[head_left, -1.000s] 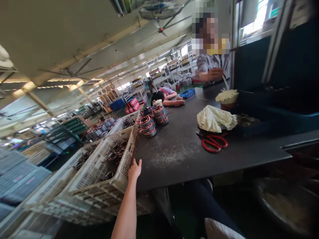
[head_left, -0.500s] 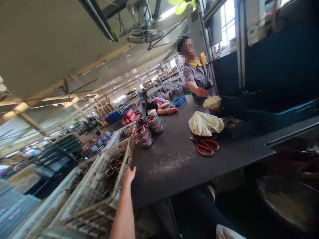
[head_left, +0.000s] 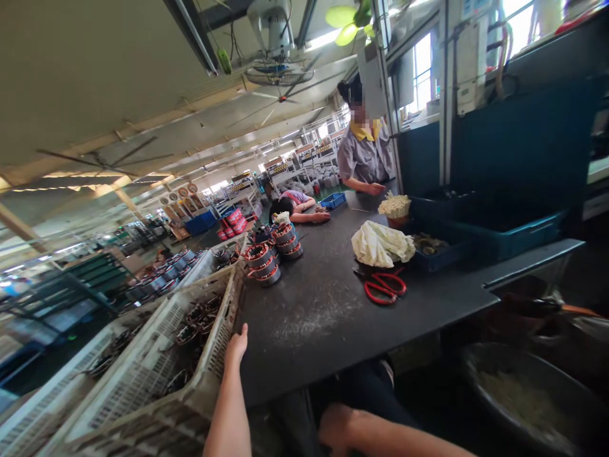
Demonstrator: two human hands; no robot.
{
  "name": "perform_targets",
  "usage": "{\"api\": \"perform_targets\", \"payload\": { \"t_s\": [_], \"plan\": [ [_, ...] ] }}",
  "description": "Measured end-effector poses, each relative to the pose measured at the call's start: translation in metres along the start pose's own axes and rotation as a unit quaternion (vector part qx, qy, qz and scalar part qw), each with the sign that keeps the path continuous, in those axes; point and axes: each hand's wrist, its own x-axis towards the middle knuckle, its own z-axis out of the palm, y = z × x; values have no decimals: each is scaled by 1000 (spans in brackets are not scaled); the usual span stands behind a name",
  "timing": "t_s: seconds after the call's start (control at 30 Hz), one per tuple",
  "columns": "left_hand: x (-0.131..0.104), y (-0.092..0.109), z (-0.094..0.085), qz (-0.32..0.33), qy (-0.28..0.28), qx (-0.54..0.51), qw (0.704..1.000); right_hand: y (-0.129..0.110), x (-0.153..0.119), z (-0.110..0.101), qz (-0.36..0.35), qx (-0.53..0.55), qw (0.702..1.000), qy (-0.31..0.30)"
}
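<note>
We read this as the reaching or steadying step at the crate [head_left: 143, 374]. The left hand [head_left: 236, 346] lies flat against the crate's near wall, fingers stretched out and together, clamped on nothing. The right hand [head_left: 335, 428] sits low near the lap at the bottom edge, loosely curled as far as we can tell; whether it holds anything we cannot tell, it is half cut off.

The crate is a pale plastic lattice box, tilted, butted against the left edge of the dark table [head_left: 333, 304]. Inside lie round wound coils [head_left: 200, 317] with dark copper wire and red rings, jumbled loosely. More of these stand in stacks [head_left: 261, 263] on the table just beyond the crate.

Next move, in our judgement, calls for the left hand to go over the rim and down to a coil, needing a firm pinch since they look heavy and tangled.

Red scissors [head_left: 383, 285] and a bunched cloth [head_left: 378, 244] lie well apart. A co-worker [head_left: 364, 158] stands at the far end.
</note>
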Motion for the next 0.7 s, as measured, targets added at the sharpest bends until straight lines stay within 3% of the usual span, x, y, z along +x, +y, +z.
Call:
{"api": "perform_targets", "payload": {
  "t_s": [0.1,0.2,0.3,0.33,0.37,0.43,0.5,0.57,0.7],
  "plan": [
    [-3,1,-1,-8,-20,-8,1000,-8,9,8,14,16,999,-32],
    [-7,2,-3,-4,-30,-17,999,-9,4,-1,7,76,997,4],
    [-8,4,-6,6,-43,-23,999,-6,0,-8,42,47,997,-42],
    [-7,5,-7,9,-45,-24,999,-5,1,-8,45,56,994,-86],
    [-5,5,-7,10,-46,-23,999,-3,3,-7,43,52,994,-84],
    [-3,6,-8,-1,-51,-17,999,-1,10,0,46,67,993,-86],
    [-3,6,-8,-10,-59,-17,998,2,22,11,23,82,996,-36],
    [-4,6,-8,-12,-63,-19,998,8,38,25,42,91,995,-29],
    [-6,7,-11,-17,-40,-19,999,23,67,52,26,143,989,11]
  ]
}}
